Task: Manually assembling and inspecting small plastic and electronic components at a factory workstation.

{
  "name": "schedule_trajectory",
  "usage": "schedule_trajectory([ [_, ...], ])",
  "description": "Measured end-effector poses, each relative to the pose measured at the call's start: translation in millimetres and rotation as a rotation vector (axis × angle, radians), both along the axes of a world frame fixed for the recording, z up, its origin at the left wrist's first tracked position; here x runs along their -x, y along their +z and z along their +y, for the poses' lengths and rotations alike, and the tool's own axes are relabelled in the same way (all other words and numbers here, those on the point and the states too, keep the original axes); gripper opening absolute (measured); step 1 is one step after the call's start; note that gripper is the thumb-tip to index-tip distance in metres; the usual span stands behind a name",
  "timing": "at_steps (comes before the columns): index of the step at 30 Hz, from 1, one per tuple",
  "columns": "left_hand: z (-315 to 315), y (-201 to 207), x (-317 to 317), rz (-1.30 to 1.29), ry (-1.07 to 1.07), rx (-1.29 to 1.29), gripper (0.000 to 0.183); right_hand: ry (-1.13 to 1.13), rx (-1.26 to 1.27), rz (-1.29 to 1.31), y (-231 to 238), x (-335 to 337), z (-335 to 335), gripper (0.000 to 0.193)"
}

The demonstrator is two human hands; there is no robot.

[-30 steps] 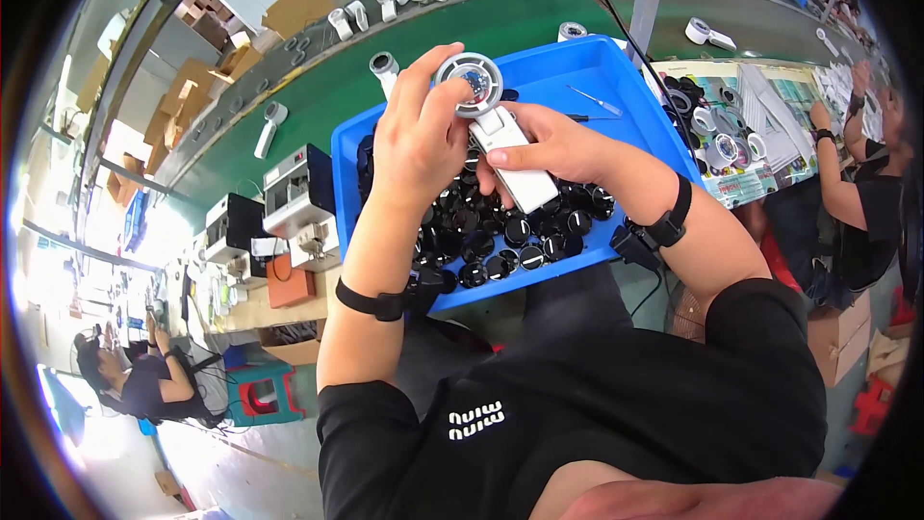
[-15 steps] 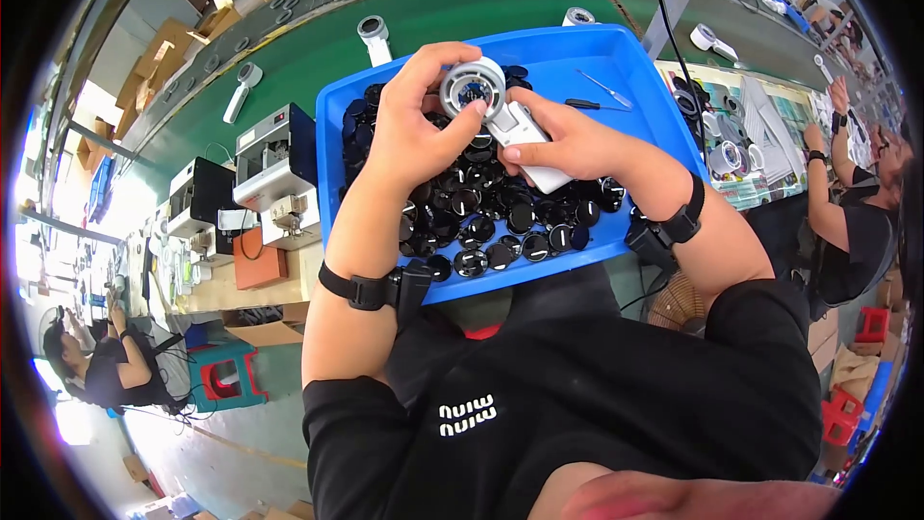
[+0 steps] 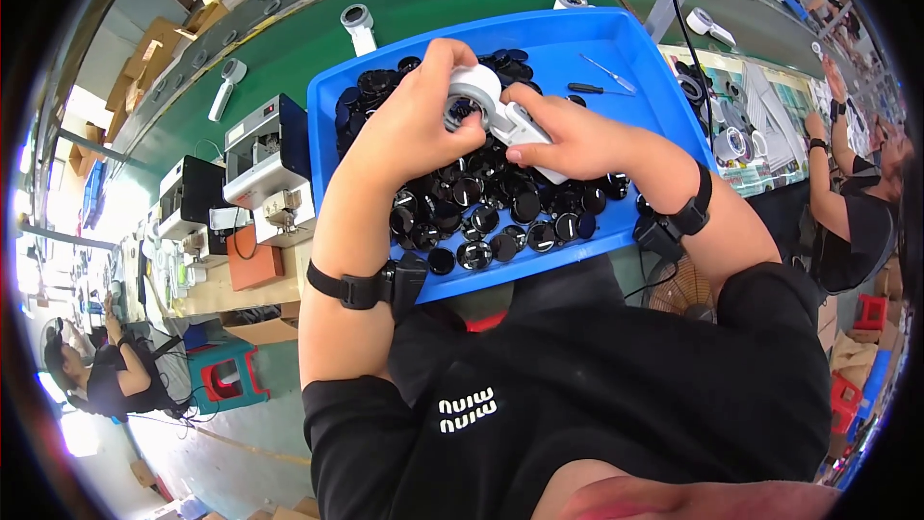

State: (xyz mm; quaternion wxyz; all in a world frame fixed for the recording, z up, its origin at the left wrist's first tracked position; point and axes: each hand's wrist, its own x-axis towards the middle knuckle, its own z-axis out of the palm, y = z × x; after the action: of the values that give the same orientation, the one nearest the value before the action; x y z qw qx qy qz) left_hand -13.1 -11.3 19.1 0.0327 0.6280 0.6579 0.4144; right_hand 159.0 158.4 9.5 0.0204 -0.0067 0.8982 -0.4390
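Both my hands hold a white handheld fan [image 3: 489, 85] above a blue tray [image 3: 592, 37]. My left hand [image 3: 409, 130] is curled around the fan's round head, its thumb at the open face. The head's face is tilted toward that hand, so its inside shows only in part. My right hand [image 3: 577, 140] grips the white handle, fingers on the far side and thumb on the near side. Beneath the hands, many glossy black round discs [image 3: 525, 207] lie heaped in the tray.
Two small screwdrivers, one with a black handle [image 3: 585, 89], lie at the tray's right. A green conveyor belt [image 3: 289, 48] carrying more white fans runs behind. Left of the tray stands a boxy machine [image 3: 265, 149]. A co-worker [image 3: 852, 221] sits at the right.
The fan has been turned so that its head's open face points more to the left. My left thumb has shifted lower at the head. The view has moved slightly.
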Motion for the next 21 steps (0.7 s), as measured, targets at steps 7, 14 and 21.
schedule_trajectory([
  [7, 2.8, -4.9, 6.8, -0.447, -0.129, -0.013, 0.056, 0.013, 0.432, -0.054, -3.0, 3.3, 6.7, 0.045],
  [14, 19.8, -23.1, 4.6, -0.858, -0.110, -0.462, 0.057, -0.246, 0.316, 0.046, 6.7, 6.4, 69.2, 0.025],
  [21, 17.1, -9.8, -1.8, -1.327, -0.188, -0.452, 0.063, -0.337, -0.683, -0.185, -37.2, 10.6, 99.4, 0.028],
])
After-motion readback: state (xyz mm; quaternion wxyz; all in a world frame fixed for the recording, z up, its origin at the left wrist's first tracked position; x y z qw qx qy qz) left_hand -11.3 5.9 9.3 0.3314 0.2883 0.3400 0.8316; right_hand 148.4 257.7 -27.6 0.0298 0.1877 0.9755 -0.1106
